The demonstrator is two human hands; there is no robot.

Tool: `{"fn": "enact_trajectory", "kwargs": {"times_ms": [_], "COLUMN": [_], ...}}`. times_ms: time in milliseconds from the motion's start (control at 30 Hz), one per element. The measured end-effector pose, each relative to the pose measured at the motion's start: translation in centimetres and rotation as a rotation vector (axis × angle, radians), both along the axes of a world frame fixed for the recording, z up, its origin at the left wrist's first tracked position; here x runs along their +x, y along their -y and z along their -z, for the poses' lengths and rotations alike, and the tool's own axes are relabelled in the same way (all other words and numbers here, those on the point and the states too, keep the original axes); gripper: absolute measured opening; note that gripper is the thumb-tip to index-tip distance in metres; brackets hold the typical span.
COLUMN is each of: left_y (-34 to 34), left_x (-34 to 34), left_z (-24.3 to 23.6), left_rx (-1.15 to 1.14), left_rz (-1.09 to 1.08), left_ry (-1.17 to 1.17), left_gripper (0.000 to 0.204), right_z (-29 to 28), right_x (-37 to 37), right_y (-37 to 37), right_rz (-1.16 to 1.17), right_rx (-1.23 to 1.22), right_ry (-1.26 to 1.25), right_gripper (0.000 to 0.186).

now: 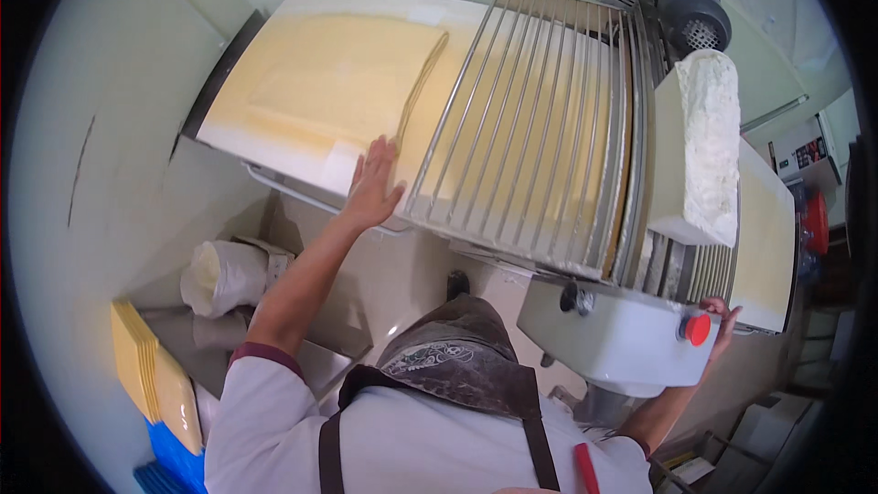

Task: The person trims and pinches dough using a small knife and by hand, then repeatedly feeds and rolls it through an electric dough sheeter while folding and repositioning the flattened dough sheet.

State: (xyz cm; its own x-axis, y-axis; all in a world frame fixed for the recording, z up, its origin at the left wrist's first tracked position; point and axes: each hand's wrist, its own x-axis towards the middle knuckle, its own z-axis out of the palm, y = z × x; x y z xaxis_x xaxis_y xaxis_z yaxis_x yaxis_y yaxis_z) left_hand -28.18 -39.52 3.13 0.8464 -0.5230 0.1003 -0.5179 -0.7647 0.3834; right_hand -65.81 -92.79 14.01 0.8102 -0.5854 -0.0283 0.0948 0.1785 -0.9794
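Observation:
A pale yellow dough sheet (338, 64) lies on the white belt of a dough sheeter, its right edge folded in layers. My left hand (373, 185) is at the near end of that edge, palm down, fingers stretched out and touching the dough. My right hand (725, 325) is at the right end of the white control box (608, 334), beside the red button (697, 329). Its visible fingers are apart against the box's edge; the box hides part of the hand, and I see nothing held in it.
A metal bar guard (526, 119) covers the belt before the rollers. On top of the machine stands a long white tray (709, 146) filled with flour. More dough (764, 238) shows on the right-hand belt. Yellow slabs (151, 370) and a white bag (224, 276) are low at left.

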Motion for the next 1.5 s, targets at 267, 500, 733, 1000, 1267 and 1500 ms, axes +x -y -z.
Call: {"fn": "enact_trajectory", "kwargs": {"times_ms": [267, 500, 733, 1000, 1267, 1500], "left_y": [2.7, 19.8, 30.0, 36.3, 36.4, 36.8], "left_x": [-24.2, -43.3, -48.7, -52.1, -51.8, -51.7], "left_z": [-0.3, -1.5, 2.8, -0.3, -1.7, -1.1], "left_rx": [-0.625, -0.634, -1.143, -1.651, -1.787, -1.760], "left_rz": [-0.459, 0.223, -0.591, -0.867, -0.762, -0.877], "left_ry": [0.081, -0.169, -0.325, -0.528, -0.542, -0.506], "left_gripper": [0.057, 0.031, 0.033, 0.041, 0.049, 0.046], "right_z": [-0.1, 2.9, 1.7, 1.2, 1.0, -5.8], "right_x": [0.1, 2.2, 2.3, 1.1, 1.4, -1.0], "right_y": [-0.9, 2.1, 2.2, 2.0, 4.5, -0.1], "right_rz": [-0.128, -0.110, -0.277, -0.497, -0.710, -0.893], "right_rx": [0.129, 0.001, -0.044, -0.041, -0.593, -1.264], "right_ry": [0.022, 0.021, 0.057, 0.163, 0.274, 0.877], "right_gripper": [0.060, 0.047, 0.036, 0.037, 0.043, 0.050]}}
